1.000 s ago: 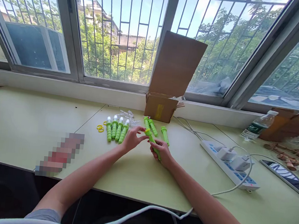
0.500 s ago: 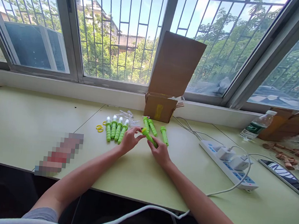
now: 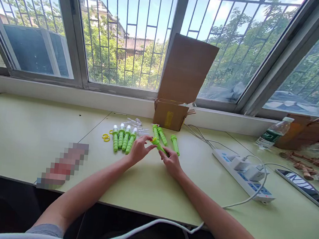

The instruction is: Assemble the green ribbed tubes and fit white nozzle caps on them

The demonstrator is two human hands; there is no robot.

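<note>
A green plastic tube (image 3: 159,146), ringed with yellow at its upper left end, is held slantwise above the table between my two hands. The fingers of my left hand (image 3: 139,150) pinch it at the yellow end. My right hand (image 3: 172,163) grips the lower end, covering part of it. Left of my left hand lie several green ribbed tubes (image 3: 127,138) with white or clear tips. Beyond them are loose yellow rings (image 3: 106,137) and clear plastic pieces (image 3: 136,122). Behind my right hand rest another green tube (image 3: 175,145) and two more tubes (image 3: 162,136) near the box.
An open cardboard box (image 3: 169,114) stands by the window sill. To the right are a white power strip (image 3: 244,176) with plugs and cables, a phone (image 3: 305,188), a water bottle (image 3: 274,133) and wooden pieces (image 3: 303,165). A white cable (image 3: 137,228) crosses before the table's front edge.
My right hand's fingers have shifted slightly down and right along the green tube. My left hand keeps its pinch at the yellow end. The things on the table lie as before.
</note>
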